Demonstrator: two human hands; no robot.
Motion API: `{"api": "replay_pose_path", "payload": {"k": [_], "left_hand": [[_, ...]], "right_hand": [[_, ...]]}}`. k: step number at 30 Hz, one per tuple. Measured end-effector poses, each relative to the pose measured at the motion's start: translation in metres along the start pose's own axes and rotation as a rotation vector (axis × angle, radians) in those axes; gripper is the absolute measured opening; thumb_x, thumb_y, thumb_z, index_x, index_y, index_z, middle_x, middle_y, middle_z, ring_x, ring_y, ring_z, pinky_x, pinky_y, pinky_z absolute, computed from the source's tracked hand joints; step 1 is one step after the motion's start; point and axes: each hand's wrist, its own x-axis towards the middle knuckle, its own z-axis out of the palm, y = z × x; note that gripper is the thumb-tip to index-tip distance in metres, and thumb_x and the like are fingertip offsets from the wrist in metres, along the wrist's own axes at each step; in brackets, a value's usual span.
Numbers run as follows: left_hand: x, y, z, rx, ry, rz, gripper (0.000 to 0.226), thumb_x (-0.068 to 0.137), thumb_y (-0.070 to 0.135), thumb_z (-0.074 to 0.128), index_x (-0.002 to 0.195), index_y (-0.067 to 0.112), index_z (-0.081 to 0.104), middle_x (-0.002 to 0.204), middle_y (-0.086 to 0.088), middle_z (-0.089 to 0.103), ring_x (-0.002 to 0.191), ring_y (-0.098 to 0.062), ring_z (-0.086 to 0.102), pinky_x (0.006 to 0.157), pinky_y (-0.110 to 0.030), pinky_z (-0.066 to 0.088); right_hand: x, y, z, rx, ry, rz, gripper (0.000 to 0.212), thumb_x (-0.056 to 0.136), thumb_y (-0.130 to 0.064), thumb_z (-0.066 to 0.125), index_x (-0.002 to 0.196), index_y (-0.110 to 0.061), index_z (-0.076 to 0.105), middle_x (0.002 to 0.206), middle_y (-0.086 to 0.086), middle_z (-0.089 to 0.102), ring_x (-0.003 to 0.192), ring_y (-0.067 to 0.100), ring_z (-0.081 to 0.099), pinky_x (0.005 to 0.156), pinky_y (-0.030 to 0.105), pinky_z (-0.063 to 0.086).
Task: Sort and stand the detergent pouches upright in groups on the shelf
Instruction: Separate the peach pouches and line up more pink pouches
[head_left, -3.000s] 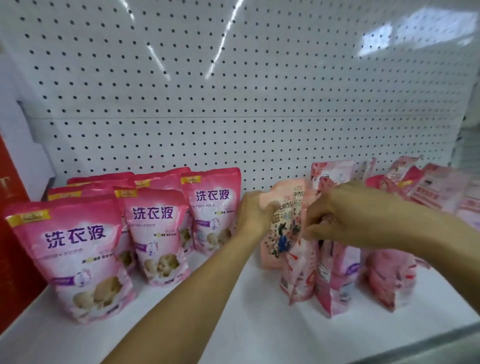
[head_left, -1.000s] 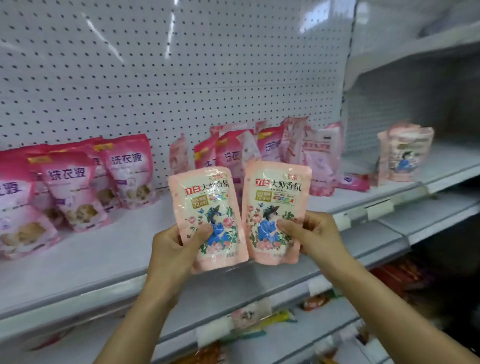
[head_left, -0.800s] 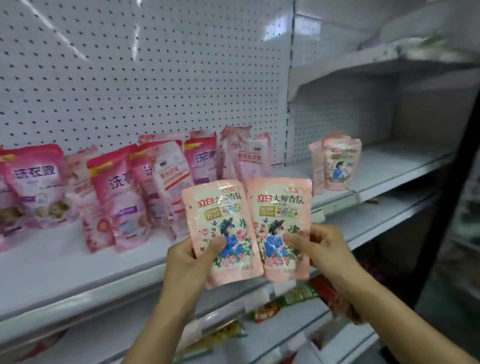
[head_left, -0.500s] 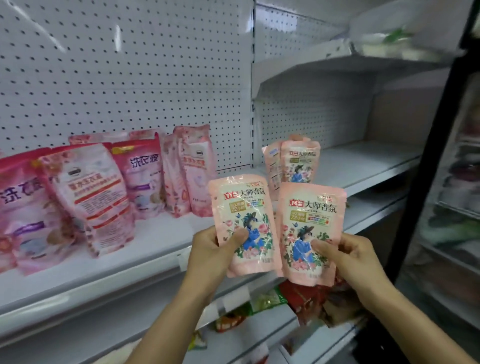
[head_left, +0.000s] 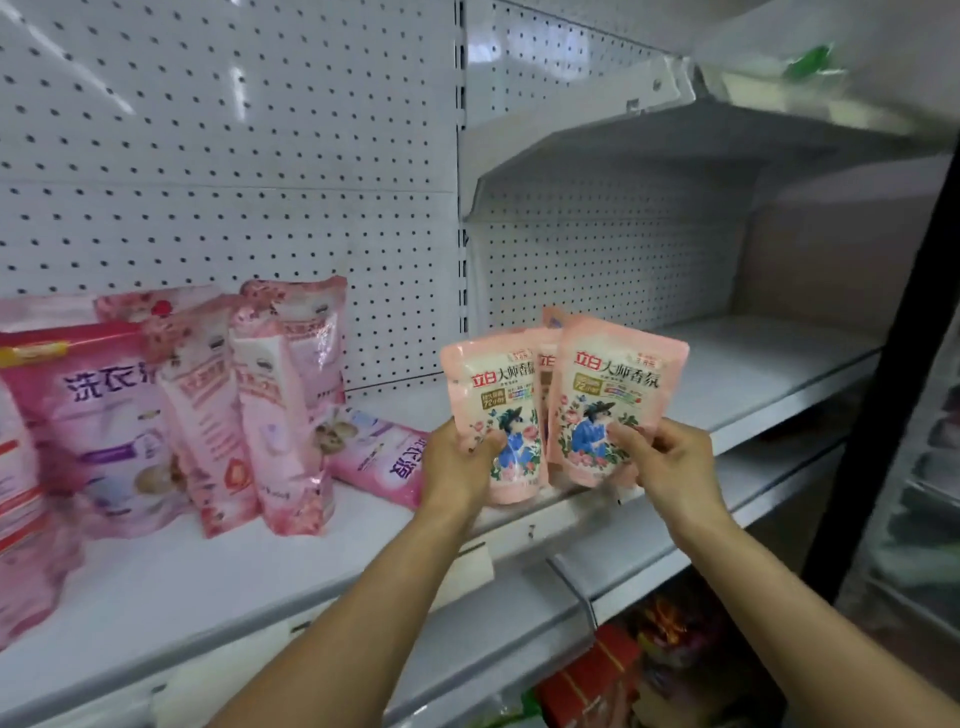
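Observation:
My left hand (head_left: 457, 462) grips a peach pouch with a blue figure (head_left: 493, 395) by its lower left edge. My right hand (head_left: 660, 457) grips a matching peach pouch (head_left: 613, 384) by its lower right. Both are held upright over the front of the right shelf section (head_left: 753, 364). More of the same peach pouches (head_left: 548, 358) stand on the shelf just behind them, mostly hidden. On the left shelf section (head_left: 208, 561) stand pink rose-print pouches (head_left: 280, 415) and a magenta pouch (head_left: 98, 426). One magenta pouch (head_left: 379, 457) lies flat beside my left hand.
A white pegboard back wall (head_left: 234, 156) runs behind the shelves, split by a metal upright (head_left: 461, 208). An upper shelf (head_left: 779, 119) overhangs the right section. A black post (head_left: 893, 338) stands at far right. Colourful packs (head_left: 613, 675) fill the lower shelf.
The view swung right along the shelf. Both hands carried their peach pouches right and up to the standing peach group, which now sits right behind them.

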Motion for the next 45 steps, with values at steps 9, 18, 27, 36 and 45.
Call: {"api": "replay_pose_path", "payload": {"k": [9, 18, 27, 36, 45], "left_hand": [[0.083, -0.013, 0.030, 0.080, 0.167, -0.025, 0.029, 0.095, 0.010, 0.061, 0.124, 0.009, 0.063, 0.116, -0.007, 0.071, 0.091, -0.018, 0.067, 0.068, -0.022, 0.050], [0.083, -0.012, 0.024, 0.218, 0.104, -0.065, 0.041, 0.090, 0.004, 0.063, 0.126, 0.016, 0.048, 0.127, -0.006, 0.064, 0.114, -0.025, 0.063, 0.095, -0.042, 0.054], [0.046, 0.004, 0.027, 0.274, 0.092, -0.055, 0.049, 0.092, 0.008, 0.064, 0.134, 0.013, 0.039, 0.133, -0.003, 0.056, 0.114, -0.016, 0.058, 0.098, -0.040, 0.053], [-0.033, 0.000, -0.014, 0.318, 0.361, 0.216, 0.044, 0.092, 0.016, 0.065, 0.132, 0.026, 0.050, 0.128, 0.012, 0.055, 0.119, 0.001, 0.051, 0.104, -0.027, 0.045], [-0.069, 0.001, -0.105, 0.329, 0.659, 0.313, 0.021, 0.094, 0.013, 0.063, 0.111, 0.026, 0.061, 0.110, 0.011, 0.064, 0.098, -0.001, 0.061, 0.075, -0.006, 0.047]], "right_hand": [[0.090, 0.040, 0.040, -0.051, -0.046, 0.041, 0.007, 0.089, -0.006, 0.065, 0.093, -0.009, 0.070, 0.094, 0.006, 0.072, 0.075, 0.007, 0.068, 0.060, 0.021, 0.059], [0.095, 0.054, 0.041, -0.203, -0.194, -0.040, 0.008, 0.086, -0.022, 0.070, 0.091, -0.029, 0.072, 0.095, -0.006, 0.074, 0.084, 0.016, 0.069, 0.079, 0.044, 0.058], [0.086, 0.050, 0.031, -0.309, -0.331, -0.082, 0.016, 0.085, -0.032, 0.069, 0.098, -0.037, 0.061, 0.096, -0.016, 0.068, 0.085, 0.008, 0.065, 0.080, 0.049, 0.056], [0.034, 0.016, 0.031, 0.024, -0.169, -0.500, 0.037, 0.086, -0.018, 0.065, 0.119, -0.022, 0.048, 0.116, -0.006, 0.047, 0.102, 0.015, 0.051, 0.086, 0.019, 0.043], [-0.015, 0.008, 0.113, -0.312, -0.720, -0.620, 0.029, 0.087, -0.036, 0.063, 0.114, -0.027, 0.059, 0.113, -0.014, 0.052, 0.108, 0.013, 0.051, 0.086, 0.032, 0.048]]}}
